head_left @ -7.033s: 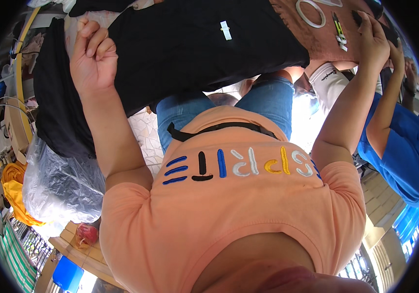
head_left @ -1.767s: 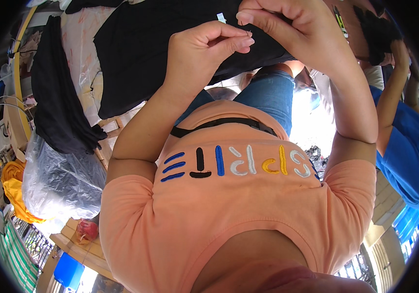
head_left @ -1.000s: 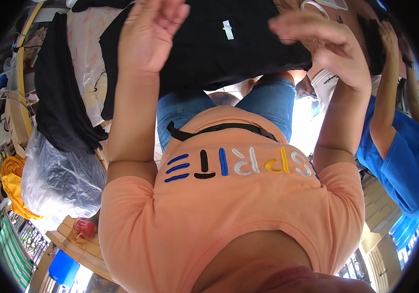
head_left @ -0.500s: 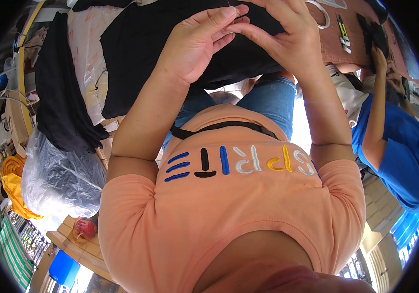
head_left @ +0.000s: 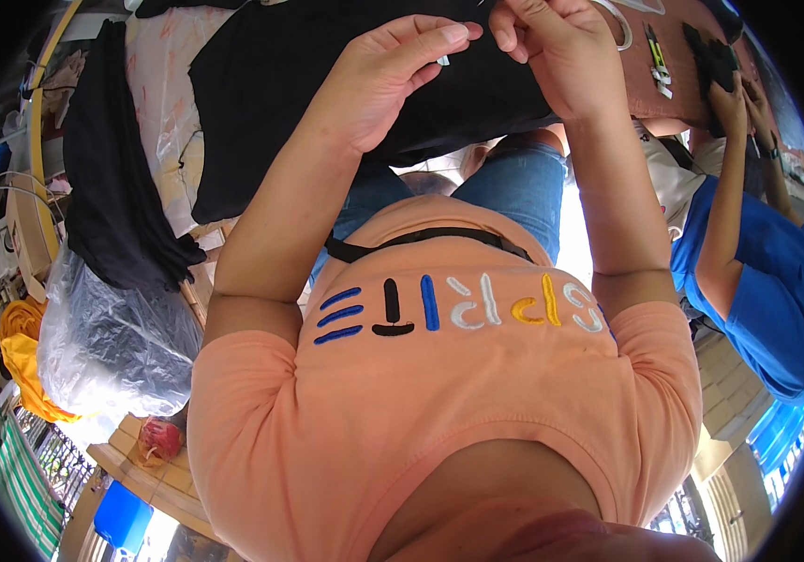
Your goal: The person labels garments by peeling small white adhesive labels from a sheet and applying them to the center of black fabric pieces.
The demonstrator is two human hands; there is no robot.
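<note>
Fingertips of both our hands meet at a small white tag on the black garment spread just beyond them. Our left hand is narrowed, thumb and forefinger pinched at the tag. Our right hand is curled close, its fingers touching the same spot; whether it grips the tag we cannot tell. Right of that hand, another person in a blue shirt reaches a hand to a brown surface.
</note>
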